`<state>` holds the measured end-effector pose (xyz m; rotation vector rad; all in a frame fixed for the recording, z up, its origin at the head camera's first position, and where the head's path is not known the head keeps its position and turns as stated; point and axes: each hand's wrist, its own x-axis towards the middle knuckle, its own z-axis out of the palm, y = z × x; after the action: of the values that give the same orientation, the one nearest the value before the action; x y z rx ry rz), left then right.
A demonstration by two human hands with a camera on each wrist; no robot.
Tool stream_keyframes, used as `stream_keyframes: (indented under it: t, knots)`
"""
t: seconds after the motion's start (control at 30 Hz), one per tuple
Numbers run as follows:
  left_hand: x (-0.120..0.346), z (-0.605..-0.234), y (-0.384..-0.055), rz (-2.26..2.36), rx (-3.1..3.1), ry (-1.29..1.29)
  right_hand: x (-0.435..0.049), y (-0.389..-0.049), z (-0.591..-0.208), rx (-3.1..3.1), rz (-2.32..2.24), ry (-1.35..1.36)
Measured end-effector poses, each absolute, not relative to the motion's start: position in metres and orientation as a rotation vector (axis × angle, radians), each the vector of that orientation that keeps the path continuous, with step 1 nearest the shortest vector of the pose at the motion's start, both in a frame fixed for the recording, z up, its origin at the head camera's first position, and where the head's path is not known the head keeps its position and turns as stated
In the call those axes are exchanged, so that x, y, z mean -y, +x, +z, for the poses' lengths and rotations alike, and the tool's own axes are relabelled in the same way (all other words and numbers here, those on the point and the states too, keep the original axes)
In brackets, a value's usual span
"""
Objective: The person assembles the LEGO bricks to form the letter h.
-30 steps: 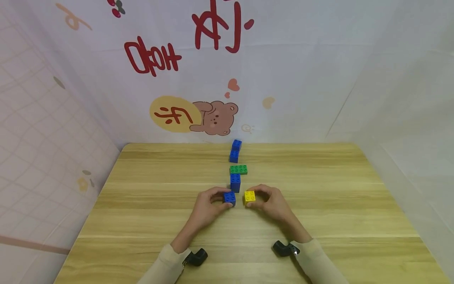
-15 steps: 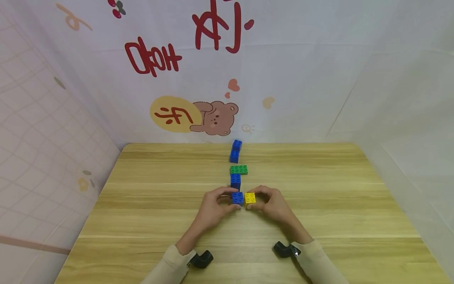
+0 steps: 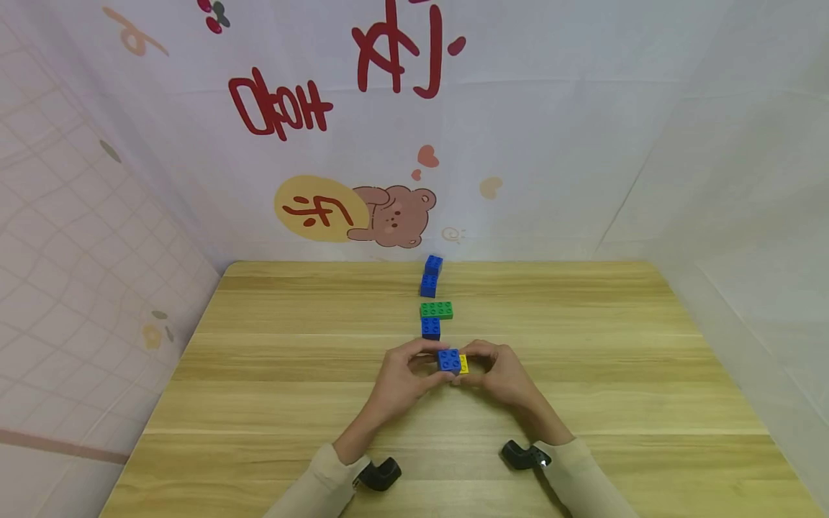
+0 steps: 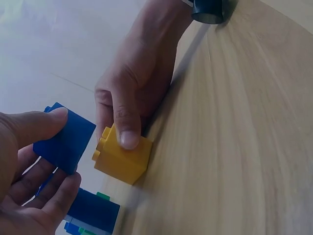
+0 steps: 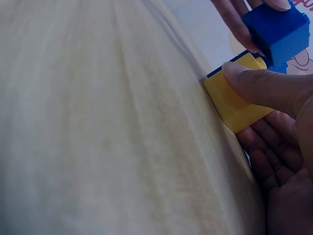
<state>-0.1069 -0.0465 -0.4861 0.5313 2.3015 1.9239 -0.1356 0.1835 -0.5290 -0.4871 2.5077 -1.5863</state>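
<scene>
My left hand (image 3: pixel 403 374) pinches a blue toy brick (image 3: pixel 449 360) between thumb and fingers. In the left wrist view this blue brick (image 4: pixel 66 137) is raised above a yellow brick (image 4: pixel 122 156), with a gap between them. The yellow brick (image 3: pixel 463 363) rests on the table, its left part covered by the blue one in the head view. My right hand (image 3: pixel 503 374) grips the yellow brick from the right, thumb on its near side, as the right wrist view shows with the yellow brick (image 5: pixel 237 93) low against the wood.
Beyond the hands, another blue brick (image 3: pixel 430 329) stands against a long green brick (image 3: pixel 437 310). Farther back sit two more blue bricks, one nearer (image 3: pixel 429 285) and one by the wall (image 3: pixel 434 265). A printed white cloth (image 3: pixel 550 144) hangs behind the wooden table (image 3: pixel 291 345).
My left hand has carried the blue brick rightward from beside the yellow brick to over its left part. The right hand and yellow brick have hardly moved.
</scene>
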Motion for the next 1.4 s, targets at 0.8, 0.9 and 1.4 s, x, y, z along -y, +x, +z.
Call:
stream_keyframes:
  t: [0.8, 0.9, 1.4]
  knots:
    - [0.032, -0.500, -0.112, 1.997, -2.263, 0.480, -0.182, -0.135, -0.533, -2.449, -1.622, -0.570]
    - [0.032, -0.503, -0.113, 1.979, -2.274, 0.478, -0.183, -0.135, -0.533, -2.463, -1.608, -0.572]
    - [0.029, -0.494, -0.117, 1.870, -2.399, 0.641, -0.187, -0.135, -0.536, -2.529, -1.580, -0.616]
